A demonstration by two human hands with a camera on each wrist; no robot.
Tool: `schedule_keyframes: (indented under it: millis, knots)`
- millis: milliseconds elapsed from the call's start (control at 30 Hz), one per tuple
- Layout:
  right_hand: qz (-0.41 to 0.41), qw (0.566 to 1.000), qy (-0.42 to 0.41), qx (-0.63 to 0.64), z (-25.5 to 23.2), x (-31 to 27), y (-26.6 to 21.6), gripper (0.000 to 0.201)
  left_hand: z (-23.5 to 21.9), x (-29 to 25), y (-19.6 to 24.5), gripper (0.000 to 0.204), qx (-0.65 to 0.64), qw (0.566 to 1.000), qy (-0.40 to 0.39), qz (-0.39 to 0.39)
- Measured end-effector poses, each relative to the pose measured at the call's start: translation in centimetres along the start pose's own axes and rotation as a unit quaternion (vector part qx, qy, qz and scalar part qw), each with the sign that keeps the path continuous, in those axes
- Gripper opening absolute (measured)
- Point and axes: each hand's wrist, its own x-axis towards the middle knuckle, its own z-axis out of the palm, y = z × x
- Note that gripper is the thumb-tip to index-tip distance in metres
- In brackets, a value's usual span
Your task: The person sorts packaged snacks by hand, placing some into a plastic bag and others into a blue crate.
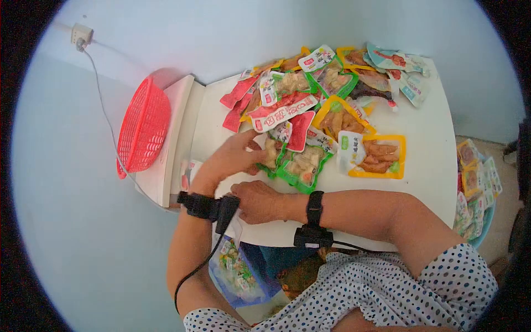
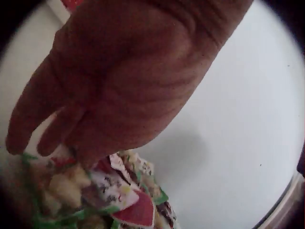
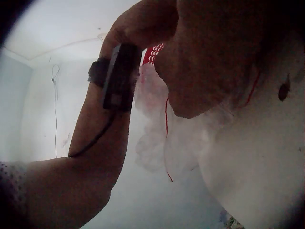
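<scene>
My left hand point(image 1: 235, 160) grips the left edge of a green-edged snack packet point(image 1: 271, 155) with pale pieces inside. In the left wrist view its fingers point(image 2: 45, 143) come down over the packet's top edge. Close below it in the head view, my right hand point(image 1: 257, 202) is closed in a fist near the table's front edge. The right wrist view has it holding a thin clear plastic bag point(image 3: 152, 143) with a red drawstring point(image 3: 167, 138). Right beside the gripped packet lies another green-edged packet point(image 1: 303, 166).
Many red, green, yellow and white snack packets point(image 1: 285, 110) are heaped at the back of the white table point(image 1: 343, 185). A yellow-edged packet point(image 1: 381, 157) lies apart on the right. A red basket point(image 1: 145, 127) leans left. Packets fill a tub point(image 1: 478, 221) at right and a blue-edged bag point(image 1: 238, 276) below.
</scene>
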Motion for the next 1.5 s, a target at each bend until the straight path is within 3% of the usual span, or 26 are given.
schedule_keyframes:
  millis: [67, 167, 267, 333, 433, 500, 533, 600, 700, 733, 833, 967, 1033, 1133, 1233, 1367, 1433, 1500]
  knots:
    - [-0.003, 0.999, -0.034, -0.036, -0.5, 0.1, -0.1, 0.034, -2.7, 0.4, 0.3, 0.053, 0.054, 0.997, -0.025, -0.056]
    - [-0.029, 0.998, -0.007, -0.047, 0.0, 0.2, 0.2, 0.034, -5.8, 2.3, -0.2, 0.058, 0.077, 0.989, 0.103, -0.072]
    - [-0.028, 0.999, -0.017, -0.043, -0.6, 0.2, 0.1, 0.035, -5.6, 4.3, -0.3, 0.067, 0.065, 0.957, 0.284, 0.003]
    - [-0.025, 0.999, 0.002, -0.034, -0.6, 0.1, 0.2, 0.033, -6.7, 8.3, -3.5, 0.074, 0.111, 0.949, 0.29, 0.049]
    - [-0.017, 0.999, 0.017, -0.024, 0.5, 0.2, 0.7, 0.031, -7.5, 11.5, -3.6, 0.08, 0.089, 0.957, 0.274, 0.025]
    - [-0.004, 1.0, 0.014, -0.011, 0.6, 0.2, 0.9, 0.032, -8.4, 14.7, -4.1, 0.081, 0.051, 0.971, 0.233, 0.013]
    - [0.005, 1.0, 0.009, 0.0, 0.3, 0.1, 0.7, 0.034, -9.7, 18.3, -6.4, 0.081, 0.035, 0.978, 0.202, 0.025]
    - [0.031, 0.999, -0.005, 0.036, -0.5, 0.1, 0.3, 0.036, -8.7, 19.1, -4.6, 0.079, 0.011, 0.988, 0.125, 0.092]
    - [0.071, 0.993, -0.022, 0.09, -0.9, 0.0, 0.0, 0.035, -6.2, 18.4, -1.4, 0.075, 0.05, 0.985, 0.143, 0.08]
    - [0.074, 0.992, -0.019, 0.101, -0.9, 0.0, 0.0, 0.034, -5.1, 17.1, 0.0, 0.071, -0.017, 0.989, 0.117, 0.092]
    - [0.076, 0.99, 0.01, 0.119, -0.3, 0.0, 0.1, 0.034, -5.6, 16.5, 1.5, 0.069, 0.113, 0.983, 0.119, 0.083]
    - [0.033, 0.997, 0.026, 0.068, 0.3, 0.4, 0.4, 0.033, -4.2, 14.6, 3.0, 0.07, 0.057, 0.99, 0.119, 0.041]
    - [0.052, 0.996, 0.019, 0.066, -0.2, 0.2, 0.2, 0.033, -3.4, 12.3, 4.3, 0.072, 0.021, 0.991, 0.129, 0.02]
    - [0.035, 0.999, 0.01, 0.035, -0.8, 0.2, 0.3, 0.033, -3.4, 8.3, 6.2, 0.078, 0.002, 0.995, 0.096, -0.028]
    - [0.036, 0.999, -0.001, 0.015, -0.5, 0.6, 0.4, 0.032, -3.9, 6.3, 4.3, 0.083, -0.02, 0.987, 0.154, 0.045]
    - [0.022, 0.999, 0.025, 0.019, -0.2, 0.8, 0.9, 0.032, -4.4, 1.2, 3.3, 0.075, 0.018, 0.978, 0.207, 0.035]
    - [0.018, 0.999, 0.03, 0.026, 0.3, 0.9, 1.5, 0.032, -4.6, -2.0, 1.4, 0.072, -0.003, 0.963, 0.259, 0.077]
    - [-0.012, 0.996, 0.083, 0.003, 1.2, 1.0, 2.4, 0.028, -4.1, -5.6, -0.8, 0.068, -0.032, 0.94, 0.322, 0.109]
